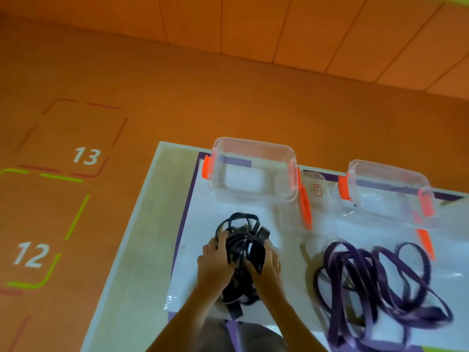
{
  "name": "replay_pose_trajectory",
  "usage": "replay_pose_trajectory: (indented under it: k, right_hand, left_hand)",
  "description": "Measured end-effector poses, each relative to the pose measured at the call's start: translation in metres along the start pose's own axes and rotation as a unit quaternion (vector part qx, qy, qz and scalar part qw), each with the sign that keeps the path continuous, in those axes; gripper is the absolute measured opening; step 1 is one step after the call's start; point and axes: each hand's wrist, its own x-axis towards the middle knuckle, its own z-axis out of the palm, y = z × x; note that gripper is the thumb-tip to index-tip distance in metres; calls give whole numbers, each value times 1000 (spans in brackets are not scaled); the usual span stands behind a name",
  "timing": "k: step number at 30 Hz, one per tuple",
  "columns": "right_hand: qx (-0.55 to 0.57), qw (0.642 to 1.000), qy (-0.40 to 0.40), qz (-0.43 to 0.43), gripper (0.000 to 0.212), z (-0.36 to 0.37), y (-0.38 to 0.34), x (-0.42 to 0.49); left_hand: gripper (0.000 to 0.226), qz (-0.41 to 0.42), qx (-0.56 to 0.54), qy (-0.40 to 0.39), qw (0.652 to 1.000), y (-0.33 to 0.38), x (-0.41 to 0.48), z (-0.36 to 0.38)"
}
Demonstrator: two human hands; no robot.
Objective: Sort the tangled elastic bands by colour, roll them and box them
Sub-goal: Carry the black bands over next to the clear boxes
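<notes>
A tangled bundle of black elastic bands [241, 240] lies on the white mat near the table's front. My left hand [215, 260] grips its left side with curled fingers. My right hand [266, 265] grips its right side, the thumb over a flat black band. A loose heap of purple elastic bands [375, 278] is spread out to the right, apart from both hands. Two clear plastic boxes with orange clips stand at the back: one [253, 171] straight beyond the black bundle, the other [388, 191] at the far right. Both look empty.
The white mat [193, 250] with a purple border covers a pale table [142, 250]. A clear lid with an orange clip [305, 212] lies between the boxes. To the left is orange floor with the painted numbers 12 [31, 254] and 13 [86, 156].
</notes>
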Motion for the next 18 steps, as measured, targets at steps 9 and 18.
replay_pose_trajectory:
  k: [9,18]
  right_hand:
    - [-211,975,-45,-50,73,-59,9,-6]
    - [-245,967,57,-44,55,-136,51,-60]
  left_hand:
    - [91,110,194,44,974,10,-4,-15]
    - [63,244,243,12,939,84,-28,-10]
